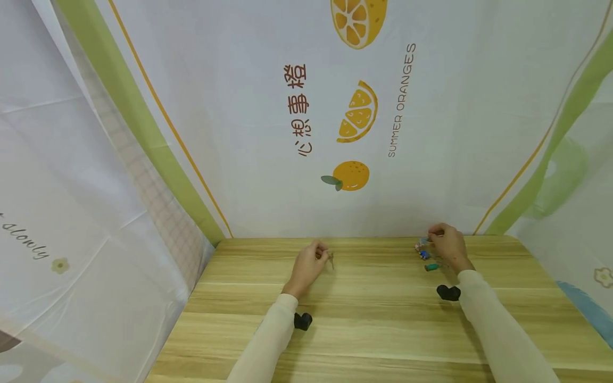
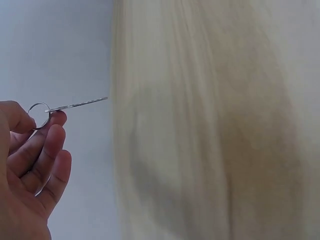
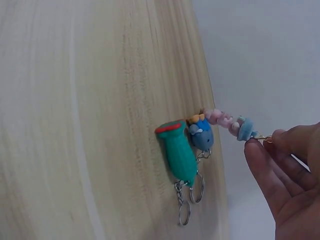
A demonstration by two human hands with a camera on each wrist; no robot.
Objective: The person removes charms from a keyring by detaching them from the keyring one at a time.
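Note:
My left hand [image 1: 305,270] pinches a split key ring [image 2: 49,118] between thumb and fingertip above the table. A single thin metal key [image 2: 82,103] hangs from that ring, seen nearly edge-on in the left wrist view. At the back right, my right hand [image 1: 451,248] pinches the small gold clasp of a beaded charm [image 3: 225,121] with pink and pale blue beads. Beside it on the table lie a blue-grey figure keychain [image 3: 202,139] and a green keychain [image 3: 180,156] with a red-rimmed end, both with metal chains. The charm's lower end is partly hidden behind the blue-grey figure.
The wood-grain table [image 1: 373,330] ends at a white curtain [image 1: 268,213] printed with oranges and lettering. Side curtains [image 1: 119,255] hang to the left and right. Black wrist mounts [image 1: 303,321] project from both sleeves.

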